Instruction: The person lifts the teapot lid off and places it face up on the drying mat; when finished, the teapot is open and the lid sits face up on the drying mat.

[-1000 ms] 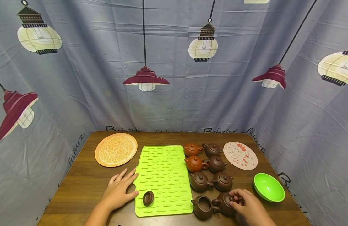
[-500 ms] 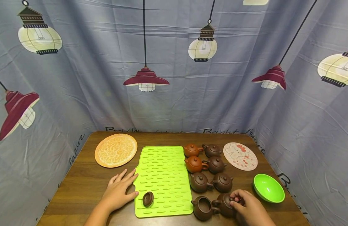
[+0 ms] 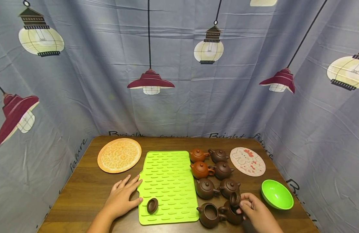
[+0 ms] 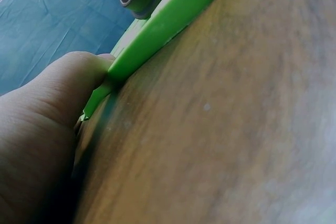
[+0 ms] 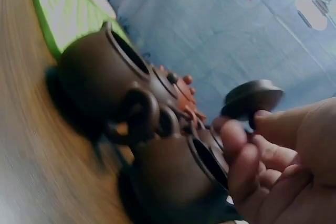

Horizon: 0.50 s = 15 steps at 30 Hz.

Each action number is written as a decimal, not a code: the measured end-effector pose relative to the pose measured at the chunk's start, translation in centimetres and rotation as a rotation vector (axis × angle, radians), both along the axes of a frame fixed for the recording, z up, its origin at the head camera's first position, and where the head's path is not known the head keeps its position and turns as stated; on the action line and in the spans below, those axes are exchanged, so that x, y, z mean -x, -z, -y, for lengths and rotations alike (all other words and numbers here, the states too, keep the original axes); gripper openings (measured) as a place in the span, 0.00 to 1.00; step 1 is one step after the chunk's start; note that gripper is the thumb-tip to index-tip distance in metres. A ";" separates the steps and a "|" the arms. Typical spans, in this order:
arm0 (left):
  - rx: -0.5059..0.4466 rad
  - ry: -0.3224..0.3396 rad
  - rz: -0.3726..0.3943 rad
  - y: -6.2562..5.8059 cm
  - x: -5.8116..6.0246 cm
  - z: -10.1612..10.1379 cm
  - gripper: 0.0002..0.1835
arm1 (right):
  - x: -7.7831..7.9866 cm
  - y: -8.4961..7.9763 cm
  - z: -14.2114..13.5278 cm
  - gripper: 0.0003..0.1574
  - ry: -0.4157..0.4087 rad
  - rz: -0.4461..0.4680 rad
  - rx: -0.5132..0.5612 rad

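Observation:
In the head view my right hand [image 3: 254, 208] pinches a dark brown teapot lid [image 5: 253, 98] by its knob, tilted above an uncovered dark teapot [image 3: 232, 216]. Beside that pot, on its left, stands a second lidless dark teapot [image 3: 209, 215]; the handles of the two meet. My left hand [image 3: 123, 198] lies with fingers spread at the left edge of the green mat [image 3: 170, 187], thumb and fingertips on its rim. Another dark lid [image 3: 152, 205] rests upside down near the mat's front left corner.
Behind the uncovered pots stand several lidded teapots, dark ones [image 3: 206, 187] and two orange ones [image 3: 200, 169]. A green bowl [image 3: 277, 194] sits at the right, a round rabbit-print mat [image 3: 248, 161] at the back right, and a round orange mat [image 3: 119, 155] at the back left.
My right hand has lifted the lid off the right front teapot and tipped it, so the pot's opening now shows. The left hand has stayed in place.

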State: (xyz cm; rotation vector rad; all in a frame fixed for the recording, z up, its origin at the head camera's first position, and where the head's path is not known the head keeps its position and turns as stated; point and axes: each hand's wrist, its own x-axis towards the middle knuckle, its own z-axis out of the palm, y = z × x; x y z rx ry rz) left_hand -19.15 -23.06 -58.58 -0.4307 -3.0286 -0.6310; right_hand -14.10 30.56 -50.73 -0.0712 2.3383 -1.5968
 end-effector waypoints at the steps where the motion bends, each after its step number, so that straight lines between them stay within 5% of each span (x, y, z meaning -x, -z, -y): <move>1: -0.002 0.000 0.000 0.0 0.0 0.0 0.44 | 0.1 0.1 -0.1 0.21 -0.007 0.038 0.088; 6: -0.005 0.001 -0.005 0.0 0.1 0.0 0.44 | 0.0 0.7 -0.1 0.14 -0.068 0.201 0.560; 9: -0.008 0.003 -0.011 0.0 0.0 0.0 0.44 | 0.0 1.1 0.3 0.20 -0.130 0.221 0.752; 15: -0.018 0.009 -0.024 -0.1 -0.1 0.1 0.43 | 0.2 1.1 1.8 0.21 -0.193 0.215 0.848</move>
